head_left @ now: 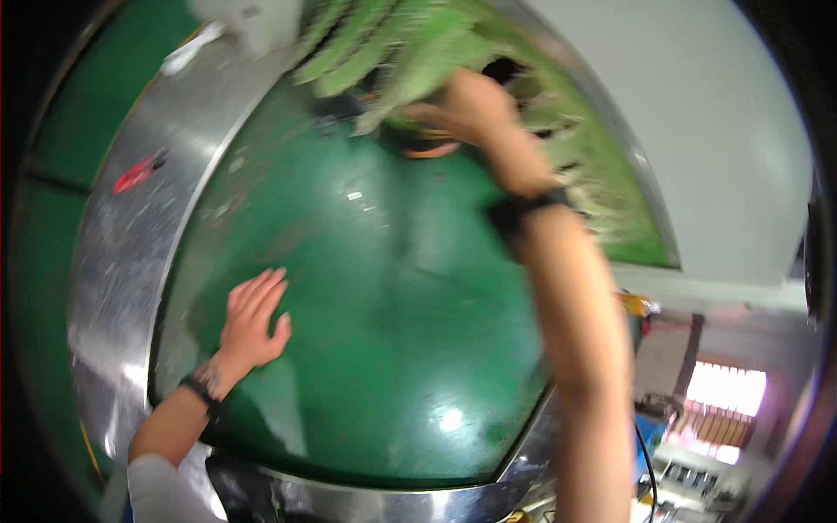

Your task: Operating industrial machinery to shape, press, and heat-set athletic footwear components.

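My left hand [251, 324] rests palm down on the green belt-like surface [375, 279], its fingers stretched out and nothing in them. At the far side, my right hand [479, 106] reaches in beside a hanging curtain of green strips [410, 52]. Under its fingers is a dark round thing with an orange lower edge [427, 148]; its kind is unclear. Blur smears the right fingers, so I cannot see whether they grip it. Small dark bits [336, 112] lie to its left, below the strips.
Along the left runs a shiny metal border [131, 288], carrying a small red-handled tool [138, 173] and, farther back, a white crumpled piece [193, 48]. A large white panel [689, 131] rises at the right. Another metal edge [375, 501] borders the near side.
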The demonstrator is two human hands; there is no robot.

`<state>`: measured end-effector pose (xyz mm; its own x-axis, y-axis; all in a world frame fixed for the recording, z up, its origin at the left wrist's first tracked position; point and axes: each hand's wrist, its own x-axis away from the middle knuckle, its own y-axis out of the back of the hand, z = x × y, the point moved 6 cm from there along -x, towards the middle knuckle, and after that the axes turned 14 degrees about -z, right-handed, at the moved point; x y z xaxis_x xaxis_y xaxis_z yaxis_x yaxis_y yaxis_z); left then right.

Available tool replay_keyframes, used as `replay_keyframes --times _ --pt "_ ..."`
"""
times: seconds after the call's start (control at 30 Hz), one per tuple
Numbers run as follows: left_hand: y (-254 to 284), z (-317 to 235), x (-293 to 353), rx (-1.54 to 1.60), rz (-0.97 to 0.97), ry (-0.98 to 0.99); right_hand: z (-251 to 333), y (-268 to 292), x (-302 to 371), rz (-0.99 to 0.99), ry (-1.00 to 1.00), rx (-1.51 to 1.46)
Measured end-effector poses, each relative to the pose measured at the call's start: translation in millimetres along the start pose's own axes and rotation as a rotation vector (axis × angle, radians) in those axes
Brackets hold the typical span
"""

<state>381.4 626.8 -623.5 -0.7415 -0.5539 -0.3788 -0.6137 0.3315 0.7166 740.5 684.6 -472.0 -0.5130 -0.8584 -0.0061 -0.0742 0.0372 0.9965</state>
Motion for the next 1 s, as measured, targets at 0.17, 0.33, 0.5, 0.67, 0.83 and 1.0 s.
replay_keyframes --times 0.17,0.33,0.5,0.67,0.83,1.0 --pt "29.7 35.2 24.8 -0.177 -0.009 -0.016 84.3 -26.5 1.2 -0.235 0.28 -0.156" --pt "-10.7 21.3 22.3 -0.132 0.06 -0.066 -3.2 -28.6 267.5 -0.343 -0.506 -0.801" --pt "44.3 -71.0 1.4 -0.225 0.022 -0.188 8.0 69.1 601.9 0.064 -1.152 -0.918" --pt "26.3 -245.8 58.9 0.332 0.681 0.19 -9.3 201.0 766.5 -0.374 -1.568 -1.017" --pt "34.1 -438.2 144.7 1.174 1.082 0.479 14.7 239.0 800.0 -0.293 -1.402 -0.833" --pt "57.3 -511.5 183.4 1.418 1.21 0.455 30.1 267.6 881.0 -0.771 -1.125 -1.282"
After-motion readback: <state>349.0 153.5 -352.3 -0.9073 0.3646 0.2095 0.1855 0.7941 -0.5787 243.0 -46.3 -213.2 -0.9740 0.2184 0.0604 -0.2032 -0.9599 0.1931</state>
